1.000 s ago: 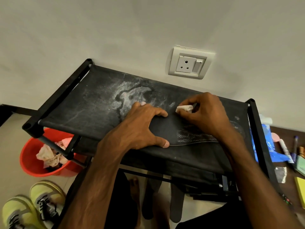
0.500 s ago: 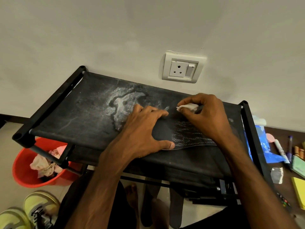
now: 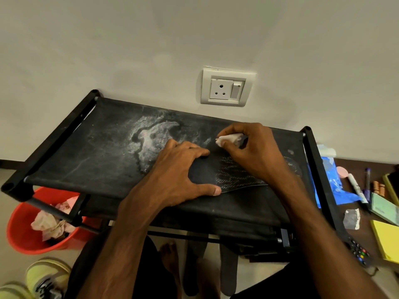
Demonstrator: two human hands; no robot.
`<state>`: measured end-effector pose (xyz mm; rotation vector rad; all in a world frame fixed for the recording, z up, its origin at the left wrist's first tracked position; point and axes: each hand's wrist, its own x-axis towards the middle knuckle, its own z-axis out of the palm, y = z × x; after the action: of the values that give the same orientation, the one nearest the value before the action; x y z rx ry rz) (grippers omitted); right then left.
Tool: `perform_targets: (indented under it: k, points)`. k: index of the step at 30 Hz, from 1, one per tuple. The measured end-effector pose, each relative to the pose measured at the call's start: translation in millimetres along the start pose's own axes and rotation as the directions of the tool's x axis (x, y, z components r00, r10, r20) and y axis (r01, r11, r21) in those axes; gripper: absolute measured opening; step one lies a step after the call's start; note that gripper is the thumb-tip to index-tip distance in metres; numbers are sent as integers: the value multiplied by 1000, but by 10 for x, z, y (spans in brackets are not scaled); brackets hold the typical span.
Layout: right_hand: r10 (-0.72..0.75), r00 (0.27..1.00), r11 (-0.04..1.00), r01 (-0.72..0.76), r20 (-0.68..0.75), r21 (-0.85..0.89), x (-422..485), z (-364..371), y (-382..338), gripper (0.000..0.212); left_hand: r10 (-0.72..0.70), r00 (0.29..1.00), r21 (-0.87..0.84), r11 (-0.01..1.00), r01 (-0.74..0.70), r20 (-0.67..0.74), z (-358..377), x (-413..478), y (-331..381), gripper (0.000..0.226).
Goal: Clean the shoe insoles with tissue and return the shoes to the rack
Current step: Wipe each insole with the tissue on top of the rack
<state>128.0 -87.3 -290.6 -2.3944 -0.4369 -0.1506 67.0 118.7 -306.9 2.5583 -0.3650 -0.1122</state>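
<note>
A black insole (image 3: 228, 175) with a pale woven pattern lies flat on the top shelf of the black fabric shoe rack (image 3: 86, 152). My left hand (image 3: 181, 175) presses its left end down, fingers spread and thumb on the front edge. My right hand (image 3: 250, 152) pinches a small white wad of tissue (image 3: 228, 139) against the insole's far edge. Two more dark insoles (image 3: 228, 270) lie on the floor under the rack. A pair of yellow-green sneakers (image 3: 41, 279) stands on the floor at the bottom left.
A red bucket (image 3: 21, 236) with crumpled tissues sits under the rack's left end. A wall socket (image 3: 226, 88) is above the rack. To the right, a brown surface holds a blue plastic bag (image 3: 332, 182), markers, sticky notes (image 3: 386, 240) and a remote.
My right hand has slid the tissue slightly along the insole's far edge. My left hand keeps holding the insole down. The view has tilted a little downward and shifted.
</note>
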Motion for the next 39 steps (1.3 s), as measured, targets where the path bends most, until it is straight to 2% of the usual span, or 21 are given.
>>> perform_targets:
  k: [4,11,17,23,34,36,39]
  points:
    - [-7,1000,1000,7,23,-21,-5,-4,1,9,-4,1000,16,1000,4,14,-3,1,13,107]
    - [-24,1000,1000,24,1,1,-19,-39,-23,13,-12,999,21,1000,13,-33,-5,19,-11,98]
    - [-8,1000,999,9,18,-37,-17,-69,25,16,-32,999,6,999,32,7,-14,22,15,98]
    - [-31,987,996,44,156,-83,-15,-42,-31,10,-53,998,-54,997,54,27,4,27,13,100]
    - [14,946,978,54,322,-202,18,-71,-56,12,-89,994,-54,994,92,56,0,19,67,101]
    - [27,953,972,45,302,-229,8,-68,-48,13,-91,994,-52,994,94,65,-6,17,74,100]
    - [44,980,964,9,192,-267,23,0,-33,14,-92,993,-47,994,95,72,-20,19,85,98]
